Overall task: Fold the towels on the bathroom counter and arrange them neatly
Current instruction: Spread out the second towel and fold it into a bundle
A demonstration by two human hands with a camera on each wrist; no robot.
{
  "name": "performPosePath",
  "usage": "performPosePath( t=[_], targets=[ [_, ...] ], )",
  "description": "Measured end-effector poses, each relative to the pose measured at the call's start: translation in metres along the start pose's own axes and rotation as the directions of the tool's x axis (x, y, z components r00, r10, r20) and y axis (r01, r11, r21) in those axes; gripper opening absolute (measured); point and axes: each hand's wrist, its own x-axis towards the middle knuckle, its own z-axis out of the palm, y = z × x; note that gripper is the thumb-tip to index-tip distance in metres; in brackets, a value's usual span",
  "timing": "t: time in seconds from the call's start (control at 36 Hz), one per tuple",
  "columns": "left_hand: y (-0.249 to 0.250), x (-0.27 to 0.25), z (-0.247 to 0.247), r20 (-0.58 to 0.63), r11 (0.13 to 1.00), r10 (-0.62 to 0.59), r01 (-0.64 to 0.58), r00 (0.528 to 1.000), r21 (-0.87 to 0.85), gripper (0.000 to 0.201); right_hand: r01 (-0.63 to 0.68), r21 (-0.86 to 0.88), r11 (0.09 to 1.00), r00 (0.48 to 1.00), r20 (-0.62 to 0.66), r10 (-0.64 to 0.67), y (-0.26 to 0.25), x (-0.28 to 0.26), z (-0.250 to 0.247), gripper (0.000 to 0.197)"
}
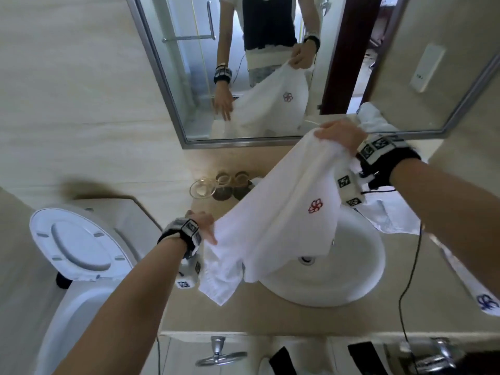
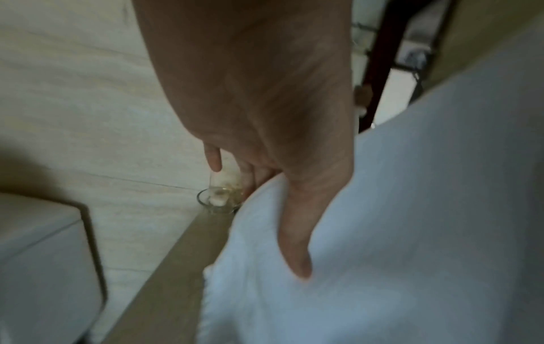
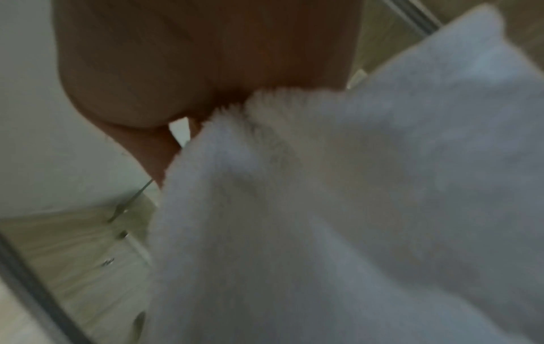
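A white towel (image 1: pixel 286 212) with a red flower logo hangs in the air over the sink basin (image 1: pixel 357 280). My right hand (image 1: pixel 338 133) grips its top corner near the mirror, fingers curled round the bunched cloth. My left hand (image 1: pixel 203 226) holds the lower left edge over the counter, thumb on the near side, straight fingers behind. In the left wrist view the thumb of my left hand (image 2: pixel 294 232) presses on the towel (image 2: pixel 412 232). The right wrist view shows the right hand (image 3: pixel 176 69) closed on the towel (image 3: pixel 353 209). More white towels (image 1: pixel 389 217) lie crumpled on the counter's right side, one with a blue logo (image 1: pixel 484 301).
Three glass cups (image 1: pixel 203 188) stand at the back of the beige counter (image 1: pixel 243 312), left of the basin and just beyond my left hand. A toilet (image 1: pixel 73 244) with its lid up stands to the left. The mirror (image 1: pixel 270 77) fills the wall behind. A black cable (image 1: pixel 408 280) hangs from my right wrist.
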Motion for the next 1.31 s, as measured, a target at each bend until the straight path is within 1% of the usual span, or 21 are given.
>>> performPosePath(
  t=[0.03,0.08,0.14,0.17,0.22,0.31,0.39,0.44,0.5,0.61,0.69,0.78,0.83,0.89,0.97,1.08,1.14,1.19,1.22,1.25,1.31],
  targets=[
    [0.000,-0.001,0.005,0.007,0.999,-0.003,0.003,1.000,0.045,0.062,0.015,0.016,1.000,0.999,-0.044,-0.014,0.006,-0.002,-0.015,0.031],
    [-0.001,-0.004,0.012,-0.017,1.000,-0.007,0.007,1.000,0.005,0.041,0.032,-0.014,0.999,0.988,-0.150,-0.034,0.020,-0.010,-0.043,0.022],
    [-0.004,-0.010,0.008,-0.091,0.991,-0.024,0.012,0.996,-0.132,0.035,0.020,-0.174,0.985,0.982,-0.183,-0.053,0.035,-0.017,-0.068,0.029],
    [-0.006,-0.012,0.002,-0.148,0.982,-0.029,0.001,0.989,-0.186,0.035,0.002,-0.291,0.957,0.986,-0.159,-0.050,0.043,-0.021,-0.077,0.036],
    [-0.010,-0.016,-0.017,-0.301,0.973,-0.024,-0.047,0.953,-0.226,0.031,-0.050,-0.457,0.888,0.991,-0.131,-0.012,0.060,-0.026,-0.090,0.046],
    [-0.010,-0.024,-0.061,-0.556,0.971,-0.003,-0.130,0.831,-0.201,0.020,-0.104,-0.577,0.810,0.979,-0.201,-0.017,0.089,-0.024,-0.107,0.035],
    [-0.015,-0.032,-0.109,-0.758,0.964,0.025,-0.217,0.651,-0.155,0.019,-0.131,-0.621,0.773,0.961,-0.273,-0.056,0.105,-0.022,-0.119,0.032],
    [-0.018,-0.039,-0.138,-0.827,0.963,0.017,-0.231,0.562,-0.137,0.024,-0.153,-0.645,0.748,0.945,-0.317,-0.080,0.111,-0.022,-0.126,0.033],
    [-0.020,-0.047,-0.160,-0.859,0.970,0.041,-0.226,0.510,-0.088,0.023,-0.181,-0.654,0.734,0.922,-0.373,-0.104,0.115,-0.023,-0.133,0.036],
    [-0.028,-0.057,-0.176,-0.885,0.979,0.035,-0.192,0.465,-0.062,0.027,-0.176,-0.653,0.737,0.854,-0.474,-0.216,0.120,-0.027,-0.145,0.042],
    [-0.031,-0.066,-0.171,-0.880,0.988,0.057,-0.156,0.471,-0.020,0.022,-0.178,-0.683,0.708,0.795,-0.524,-0.306,0.127,-0.033,-0.149,0.040],
    [-0.036,-0.074,-0.163,-0.886,0.991,0.064,-0.132,0.460,0.004,0.017,-0.233,-0.646,0.727,0.757,-0.589,-0.282,0.130,-0.038,-0.155,0.041],
    [-0.037,-0.080,-0.158,-0.893,0.992,0.056,-0.124,0.447,0.000,0.015,-0.231,-0.639,0.734,0.765,-0.585,-0.269,0.131,-0.043,-0.157,0.044],
    [-0.036,-0.087,-0.150,-0.884,0.992,0.050,-0.125,0.465,-0.010,0.015,-0.197,-0.665,0.720,0.768,-0.561,-0.308,0.138,-0.050,-0.156,0.044],
    [-0.033,-0.095,-0.131,-0.842,0.990,0.013,-0.123,0.539,-0.063,0.015,-0.169,-0.714,0.680,0.780,-0.519,-0.351,0.160,-0.064,-0.147,0.037],
    [-0.026,-0.097,-0.085,-0.708,0.992,-0.052,-0.045,0.705,-0.118,0.018,-0.141,-0.682,0.718,0.882,-0.416,-0.223,0.211,-0.088,-0.113,0.027],
    [-0.025,-0.090,-0.048,-0.546,0.999,0.010,-0.029,0.838,-0.026,0.023,-0.115,-0.710,0.695,0.926,-0.329,-0.183,0.244,-0.107,-0.087,0.014],
    [-0.030,-0.078,-0.006,-0.403,1.000,-0.013,0.004,0.915,-0.022,0.035,-0.115,-0.689,0.715,0.970,-0.233,-0.068,0.283,-0.126,-0.060,0.004],
    [-0.034,-0.073,0.013,-0.343,0.998,-0.026,0.004,0.939,-0.064,0.045,-0.115,-0.664,0.739,0.982,-0.187,-0.015,0.306,-0.132,-0.048,0.012],
    [-0.037,-0.069,0.032,-0.304,0.998,-0.019,-0.002,0.952,-0.069,0.053,-0.097,-0.676,0.730,0.987,-0.160,-0.016,0.320,-0.140,-0.038,0.018],
    [-0.033,-0.075,0.060,-0.196,0.995,-0.008,-0.011,0.981,-0.095,0.048,-0.106,-0.719,0.687,0.994,-0.073,0.077,0.342,-0.160,-0.019,0.035]
  ],
)
